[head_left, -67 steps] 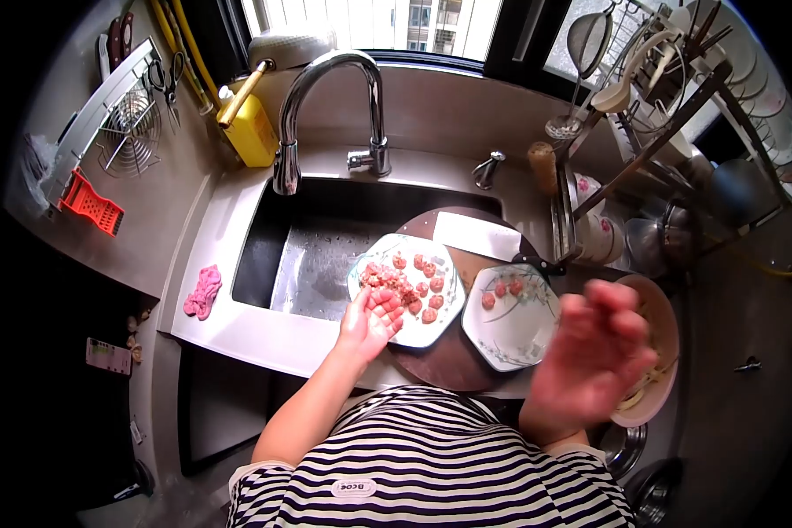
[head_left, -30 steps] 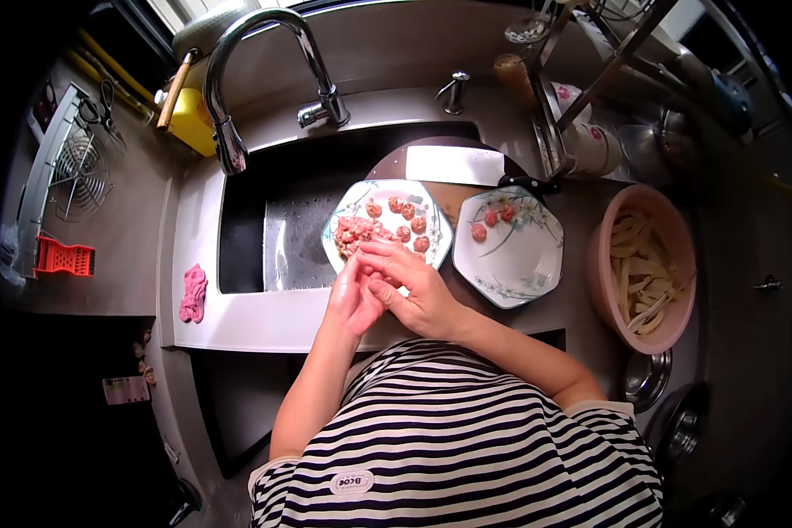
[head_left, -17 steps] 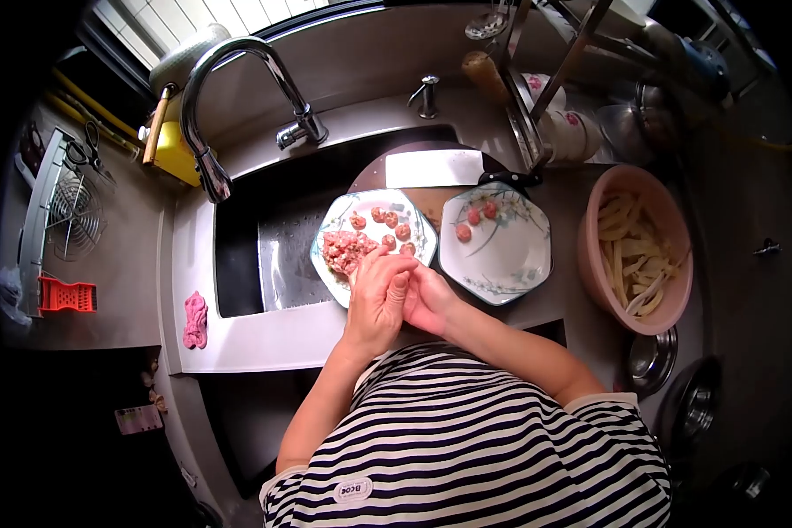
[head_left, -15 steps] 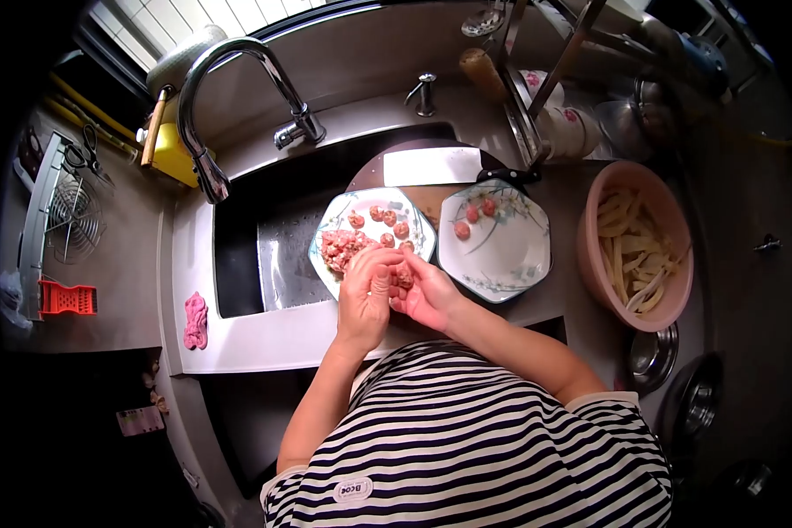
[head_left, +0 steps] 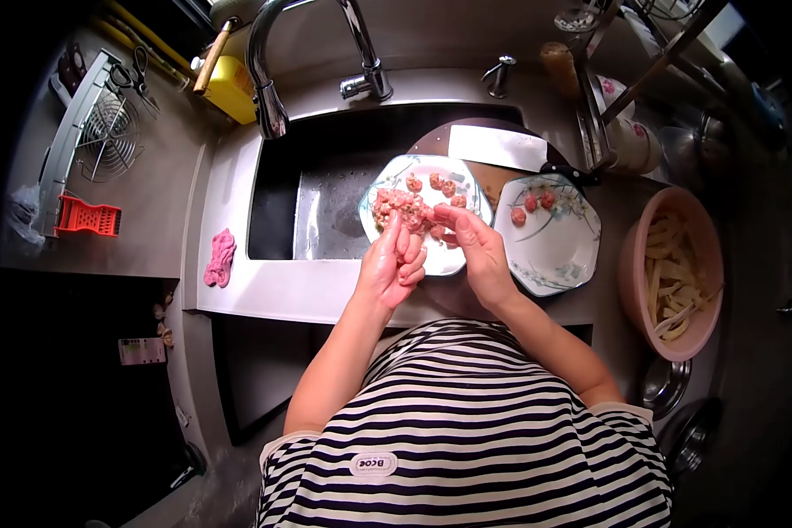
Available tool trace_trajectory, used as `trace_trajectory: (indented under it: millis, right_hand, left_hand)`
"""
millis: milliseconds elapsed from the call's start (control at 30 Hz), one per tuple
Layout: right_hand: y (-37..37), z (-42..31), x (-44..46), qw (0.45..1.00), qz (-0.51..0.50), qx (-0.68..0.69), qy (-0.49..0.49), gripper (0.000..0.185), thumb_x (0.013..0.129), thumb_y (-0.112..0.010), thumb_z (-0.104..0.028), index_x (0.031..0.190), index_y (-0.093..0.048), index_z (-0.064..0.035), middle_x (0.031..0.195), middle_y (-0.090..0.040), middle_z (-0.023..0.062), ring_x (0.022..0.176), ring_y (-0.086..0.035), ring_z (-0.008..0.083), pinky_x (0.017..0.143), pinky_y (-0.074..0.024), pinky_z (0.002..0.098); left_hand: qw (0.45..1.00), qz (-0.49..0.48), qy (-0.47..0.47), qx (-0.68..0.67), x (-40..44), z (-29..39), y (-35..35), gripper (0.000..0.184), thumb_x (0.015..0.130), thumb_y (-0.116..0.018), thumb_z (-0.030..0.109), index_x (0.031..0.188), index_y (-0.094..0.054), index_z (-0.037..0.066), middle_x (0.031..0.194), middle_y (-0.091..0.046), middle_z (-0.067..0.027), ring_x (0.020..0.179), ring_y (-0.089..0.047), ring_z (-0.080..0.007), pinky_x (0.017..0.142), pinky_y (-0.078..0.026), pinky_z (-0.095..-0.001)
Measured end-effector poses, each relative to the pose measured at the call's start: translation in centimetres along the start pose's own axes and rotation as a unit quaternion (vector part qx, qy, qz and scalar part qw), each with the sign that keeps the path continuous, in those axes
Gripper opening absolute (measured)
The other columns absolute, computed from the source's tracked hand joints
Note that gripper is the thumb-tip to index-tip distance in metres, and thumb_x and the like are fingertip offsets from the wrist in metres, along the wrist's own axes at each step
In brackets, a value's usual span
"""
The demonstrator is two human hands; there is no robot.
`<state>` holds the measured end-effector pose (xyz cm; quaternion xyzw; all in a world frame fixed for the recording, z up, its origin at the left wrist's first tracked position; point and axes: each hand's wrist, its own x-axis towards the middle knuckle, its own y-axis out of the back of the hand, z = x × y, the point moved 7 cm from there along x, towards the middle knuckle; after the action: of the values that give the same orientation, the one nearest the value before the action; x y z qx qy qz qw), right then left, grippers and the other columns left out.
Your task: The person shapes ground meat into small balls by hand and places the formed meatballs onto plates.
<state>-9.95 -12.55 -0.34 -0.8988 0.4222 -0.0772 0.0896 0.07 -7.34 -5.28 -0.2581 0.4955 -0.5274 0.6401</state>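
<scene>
A white hexagonal plate [head_left: 449, 261] with a floral rim holds a pile of raw minced meat [head_left: 398, 204] and several small meatballs [head_left: 436, 181]. My left hand [head_left: 394, 267] is over the plate's near left edge, fingers curled in and thumb against the minced meat. Whatever lies inside those fingers is hidden. On the other side, my right hand [head_left: 482, 257] stretches its fingers toward the pile, their tips at its right edge, slightly apart. A second floral plate [head_left: 550, 251], right of the first, bears 3 meatballs [head_left: 531, 204].
Behind the plates, a cleaver [head_left: 498, 147] lies on a round cutting board [head_left: 436, 141]. The sink [head_left: 312, 158] and faucet [head_left: 268, 97] are to the left. A pink basin [head_left: 715, 264] of pale strips stands right. A pink cloth [head_left: 220, 257] and red grater [head_left: 88, 216] lie left.
My hands were together around a meatball at the near side of the plate. Now they are apart, at the minced meat. The view has shifted, so the scene sits lower and further right.
</scene>
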Motion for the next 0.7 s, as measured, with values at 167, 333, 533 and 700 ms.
trace_trajectory:
  millis: [167, 333, 533, 700]
  right_hand:
    - [-0.2, 3.6, -0.6, 0.95, 0.057, 0.235, -0.199, 0.045, 0.096, -0.033, -0.034, 0.118, -0.048, 0.0022, 0.116, -0.053, 0.0146, 0.102, -0.054, 0.0195, 0.088, -0.0427, 0.0323]
    - [-1.4, 6.3, -1.4, 0.866, 0.042, 0.394, -0.305, 0.045, 0.095, -0.03, -0.044, 0.108, -0.051, -0.0063, 0.103, -0.056, 0.006, 0.101, -0.051, 0.0189, 0.084, -0.0433, 0.0388]
    - [3.3, 4.9, -1.0, 0.907, 0.114, 0.334, -0.228, 0.024, 0.083, -0.051, -0.009, 0.106, -0.05, -0.0032, 0.102, -0.055, 0.0059, 0.094, -0.054, 0.0163, 0.078, -0.0437, 0.0295]
    - [14.3, 0.2, -0.5, 0.972, 0.227, -0.047, 0.04, 0.021, 0.083, -0.048, 0.004, 0.102, -0.053, -0.0031, 0.096, -0.057, 0.0038, 0.085, -0.058, 0.0126, 0.07, -0.0494, 0.0253]
  left_hand:
    - [0.968, -0.027, -0.117, 0.223, -0.5, 1.5, -2.4, 0.053, 0.094, -0.029, 0.047, 0.069, -0.05, 0.006, 0.064, -0.051, -0.0044, 0.049, -0.045, -0.0104, 0.044, -0.037, -0.0211]
    - [0.849, -0.013, -0.223, 0.479, -1.5, 2.1, -6.1, 0.067, 0.092, -0.021, 0.054, 0.102, -0.056, -0.002, 0.095, -0.06, -0.0112, 0.085, -0.057, -0.0164, 0.078, -0.045, -0.0278]
    - [0.884, 0.079, -0.249, 0.388, -1.8, 4.3, -3.5, 0.046, 0.096, -0.031, 0.036, 0.096, -0.057, -0.002, 0.092, -0.063, -0.0141, 0.088, -0.06, -0.0202, 0.083, -0.044, -0.0322]
    - [0.89, 0.112, -0.245, 0.366, -2.5, 5.2, -1.9, 0.035, 0.095, -0.035, 0.026, 0.092, -0.058, 0.0, 0.086, -0.063, -0.0116, 0.079, -0.061, -0.0172, 0.071, -0.049, -0.0278]
